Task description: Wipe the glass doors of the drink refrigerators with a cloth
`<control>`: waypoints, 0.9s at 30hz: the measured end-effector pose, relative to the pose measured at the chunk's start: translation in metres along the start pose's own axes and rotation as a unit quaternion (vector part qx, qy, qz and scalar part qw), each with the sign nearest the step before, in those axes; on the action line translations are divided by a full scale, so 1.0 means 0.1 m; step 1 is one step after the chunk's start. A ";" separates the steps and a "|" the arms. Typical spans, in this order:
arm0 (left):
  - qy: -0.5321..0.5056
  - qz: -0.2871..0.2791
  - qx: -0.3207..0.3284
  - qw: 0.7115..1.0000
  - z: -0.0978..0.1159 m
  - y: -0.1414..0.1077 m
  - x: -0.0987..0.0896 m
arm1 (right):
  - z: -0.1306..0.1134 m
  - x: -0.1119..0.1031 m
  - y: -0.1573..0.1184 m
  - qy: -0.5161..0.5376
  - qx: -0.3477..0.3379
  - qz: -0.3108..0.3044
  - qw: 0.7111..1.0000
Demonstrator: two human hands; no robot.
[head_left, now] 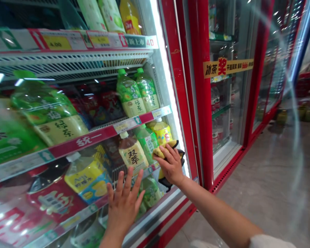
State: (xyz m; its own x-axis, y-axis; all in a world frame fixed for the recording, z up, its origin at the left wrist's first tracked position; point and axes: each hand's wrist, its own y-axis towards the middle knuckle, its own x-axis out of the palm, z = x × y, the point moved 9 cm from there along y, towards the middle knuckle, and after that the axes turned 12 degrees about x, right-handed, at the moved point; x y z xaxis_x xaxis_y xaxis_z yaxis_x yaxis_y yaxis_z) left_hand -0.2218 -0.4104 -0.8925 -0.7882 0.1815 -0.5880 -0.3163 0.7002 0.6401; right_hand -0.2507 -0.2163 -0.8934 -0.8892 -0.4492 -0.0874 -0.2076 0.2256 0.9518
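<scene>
My left hand (125, 201) has its fingers spread, palm toward the cooler front, just below a brown tea bottle (133, 153). Whether it touches glass there I cannot tell. In my right hand (171, 165) is a yellow cloth with black edging (161, 151), pressed under the fingers near the cooler's right side. A yellow-labelled bottle (162, 132) and a green bottle (146, 141) stand close behind the cloth. Further left on the same shelf is a lemon drink bottle (86, 175).
Large green tea bottles (50, 110) line the middle shelf, with price strips (92, 137) along its edge. A red-framed cooler door (200, 86) stands to the right. Grey tiled floor (273, 175) stretches beyond it.
</scene>
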 end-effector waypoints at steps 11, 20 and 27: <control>0.036 0.037 -0.036 0.998 -0.17 -0.30 -0.13 | -0.11 0.05 0.18 0.035 0.104 0.077 0.991; 0.041 0.023 -0.046 0.998 -0.33 -0.58 -0.29 | -0.29 0.00 -0.21 0.046 -0.014 0.009 0.999; 0.075 0.045 -0.098 0.991 -0.66 -0.83 -0.56 | -1.09 0.22 0.35 0.044 0.067 0.062 0.995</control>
State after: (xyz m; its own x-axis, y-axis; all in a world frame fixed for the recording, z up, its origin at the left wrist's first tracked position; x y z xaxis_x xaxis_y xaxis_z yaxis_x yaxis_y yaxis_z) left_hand -0.1862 -0.5239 -0.8803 -0.8829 0.1215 -0.4535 -0.3261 0.5363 0.7785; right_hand -0.2327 -0.3126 -0.8304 -0.8738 -0.4826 0.0602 -0.1552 0.3941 0.9058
